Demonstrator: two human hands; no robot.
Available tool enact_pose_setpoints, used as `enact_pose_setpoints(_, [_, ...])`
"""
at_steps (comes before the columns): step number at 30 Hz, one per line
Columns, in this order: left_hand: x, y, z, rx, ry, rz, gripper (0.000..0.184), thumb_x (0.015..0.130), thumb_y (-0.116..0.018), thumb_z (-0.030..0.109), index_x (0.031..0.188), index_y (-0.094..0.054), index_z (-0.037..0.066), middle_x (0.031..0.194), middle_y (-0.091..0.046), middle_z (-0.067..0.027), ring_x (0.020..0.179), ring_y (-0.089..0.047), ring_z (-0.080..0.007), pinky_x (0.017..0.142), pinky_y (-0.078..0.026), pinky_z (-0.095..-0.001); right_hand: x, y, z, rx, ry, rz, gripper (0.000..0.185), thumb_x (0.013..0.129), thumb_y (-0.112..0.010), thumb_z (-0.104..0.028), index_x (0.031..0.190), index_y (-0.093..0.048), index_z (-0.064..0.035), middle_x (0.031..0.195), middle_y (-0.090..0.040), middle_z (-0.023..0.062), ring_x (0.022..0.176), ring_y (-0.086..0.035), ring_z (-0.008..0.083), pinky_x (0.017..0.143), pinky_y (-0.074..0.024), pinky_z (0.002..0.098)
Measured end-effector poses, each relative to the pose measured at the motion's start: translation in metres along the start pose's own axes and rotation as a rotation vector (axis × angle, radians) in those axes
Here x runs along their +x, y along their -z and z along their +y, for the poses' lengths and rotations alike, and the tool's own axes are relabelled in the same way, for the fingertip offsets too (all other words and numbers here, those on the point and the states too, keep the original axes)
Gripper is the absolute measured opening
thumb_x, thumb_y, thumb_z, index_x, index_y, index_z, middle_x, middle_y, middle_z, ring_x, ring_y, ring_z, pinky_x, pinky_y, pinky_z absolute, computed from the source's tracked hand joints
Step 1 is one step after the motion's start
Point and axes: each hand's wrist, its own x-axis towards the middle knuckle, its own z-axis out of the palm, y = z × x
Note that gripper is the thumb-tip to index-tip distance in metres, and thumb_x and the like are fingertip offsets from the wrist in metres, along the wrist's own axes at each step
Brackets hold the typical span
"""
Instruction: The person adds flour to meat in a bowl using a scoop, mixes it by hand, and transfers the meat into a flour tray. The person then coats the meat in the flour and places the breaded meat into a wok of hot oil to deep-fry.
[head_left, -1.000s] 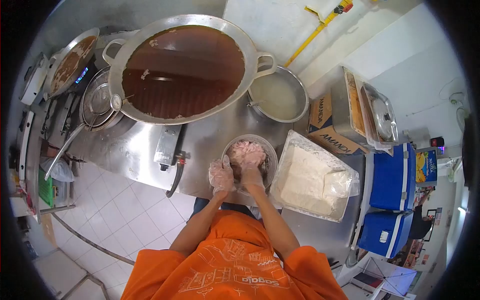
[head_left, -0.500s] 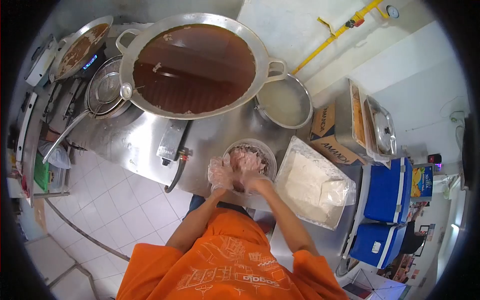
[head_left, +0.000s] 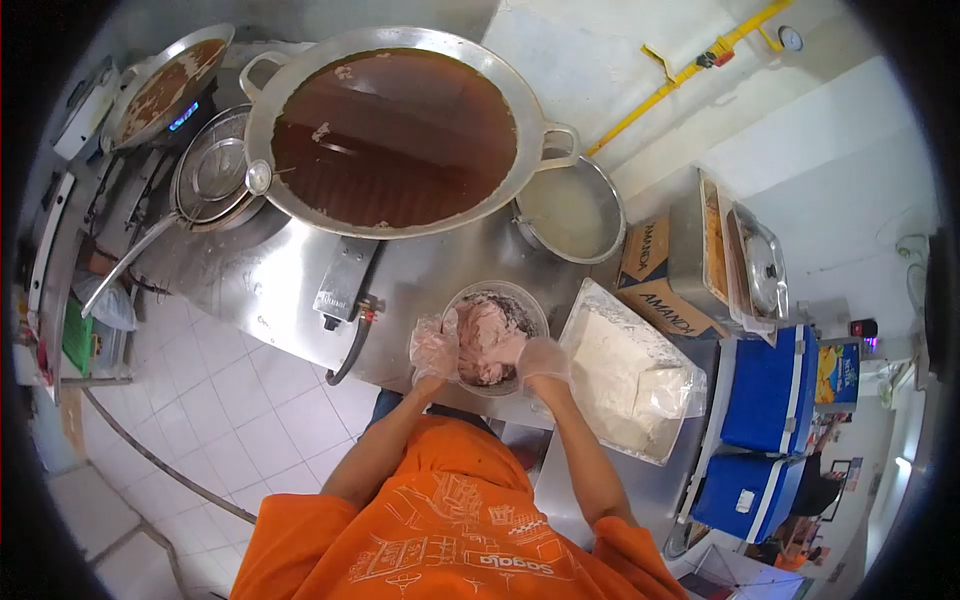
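Your right hand [head_left: 543, 360] moved rightward; left hand [head_left: 435, 346] at mid-frame bowl [head_left: 537, 312]; can't tell either grip; pink mix [head_left: 486, 335] looks part-worked.

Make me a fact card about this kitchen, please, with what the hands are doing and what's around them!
Left hand: the left hand is at the bowl's left side
Right hand: the right hand is at the bowl's near right edge; grip unclear
In the bowl: soft pink food
Right of the bowl: a tray of white powder
Beyond the bowl: a big pan of brown liquid
Far right: two blue coolers
Wearing: clear gloves, orange shirt
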Motion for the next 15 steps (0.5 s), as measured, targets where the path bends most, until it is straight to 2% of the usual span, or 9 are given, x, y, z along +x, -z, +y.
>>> enact_pose_setpoints(2, [-0.007,0.001,-0.004,0.002,-0.012,-0.06,0.048,0.097,-0.047,0.041,0.084,-0.066,-0.002,0.094,-0.063,-0.0241,0.088,-0.059,-0.043,0.08,-0.046,-0.0492,0.006,-0.004,-0.003,0.02,-0.075,0.227,0.021,0.089,-0.055,-0.019,0.088,-0.065,-0.0003,0.084,-0.069,0.0187,0.083,-0.069,0.0366,0.076,-0.0547,0.044])
enact_pose_setpoints(5, [0.003,-0.002,-0.001,0.041,-0.061,-0.104,0.048,0.098,-0.044,0.041,0.087,-0.067,0.0,0.096,-0.064,-0.0237,0.089,-0.061,-0.0412,0.081,-0.048,-0.048,0.031,-0.05,-0.028,0.068,0.028,0.359,0.024,0.088,-0.054,-0.021,0.083,-0.067,-0.0018,0.086,-0.068,0.0227,0.079,-0.068,0.0375,0.067,-0.055,0.0463])
enact_pose_setpoints(8, [-0.005,-0.007,-0.003,0.071,-0.055,-0.076,0.048,0.098,-0.045,0.042,0.088,-0.068,0.001,0.095,-0.065,-0.0239,0.088,-0.061,-0.0411,0.08,-0.048,-0.0483,-0.007,-0.051,-0.063,0.032,0.31,0.288,0.02,0.085,-0.054,-0.017,0.081,-0.067,-0.0026,0.081,-0.067,0.0223,0.076,-0.068,0.0363,0.066,-0.0555,0.0458])
enact_pose_setpoints(11, [-0.001,-0.003,0.0,0.057,-0.046,-0.078,0.048,0.097,-0.046,0.043,0.085,-0.067,0.001,0.092,-0.064,-0.0235,0.087,-0.061,-0.0413,0.079,-0.047,-0.0488,-0.038,0.002,-0.032,-0.219,0.579,0.108,0.016,0.084,-0.057,-0.014,0.089,-0.067,-0.0026,0.079,-0.068,0.0178,0.076,-0.069,0.0327,0.069,-0.0567,0.0435])
enact_pose_setpoints(12, [0.001,-0.005,-0.006,0.049,-0.072,-0.103,0.048,0.097,-0.048,0.043,0.083,-0.066,0.001,0.09,-0.064,-0.023,0.086,-0.06,-0.0414,0.079,-0.046,-0.0491,-0.032,-0.007,-0.014,-0.208,0.523,0.266,0.015,0.077,-0.056,-0.011,0.082,-0.067,-0.0016,0.072,-0.065,0.0183,0.069,-0.066,0.0343,0.062,-0.0539,0.045])
enact_pose_setpoints(15, [-0.002,-0.003,-0.006,0.019,-0.04,-0.113,0.048,0.096,-0.05,0.044,0.079,-0.065,0.001,0.087,-0.063,-0.022,0.085,-0.059,-0.0416,0.078,-0.045,-0.0498,0.004,-0.024,0.011,-0.215,0.293,0.396,0.014,0.074,-0.058,-0.012,0.079,-0.067,-0.0027,0.072,-0.065,0.0175,0.071,-0.066,0.0343,0.061,-0.0528,0.0432])
